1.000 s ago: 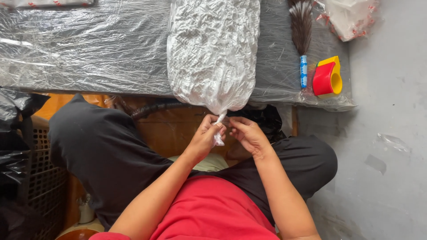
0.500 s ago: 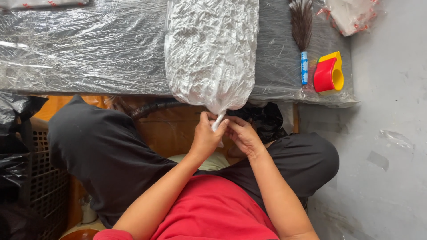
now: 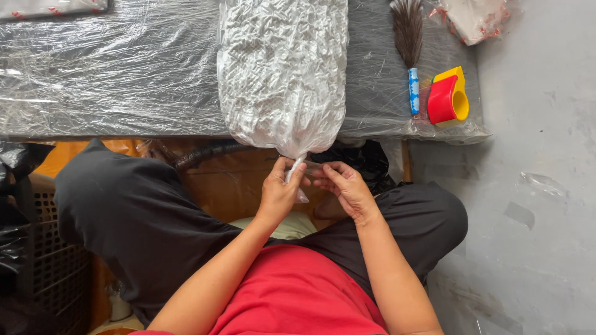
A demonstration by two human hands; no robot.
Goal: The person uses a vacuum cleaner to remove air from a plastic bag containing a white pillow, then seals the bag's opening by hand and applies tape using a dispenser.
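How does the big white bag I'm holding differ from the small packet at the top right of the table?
The big white bag is long, fully in view and overhangs the table's near edge; the small packet is cut off by the frame at the far corner. The left hand pinches the bag's twisted neck, the right hand beside it; the packet lies untouched. The packet shows red marks; the bag is plain. Both are clear plastic holding something white.

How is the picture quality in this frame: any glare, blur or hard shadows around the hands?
Head view: sharp, evenly lit; left hand and right hand at the twisted neck of the clear bag show no motion blur; white glare streaks on the plastic-wrapped table; deep shadow at the left edge.
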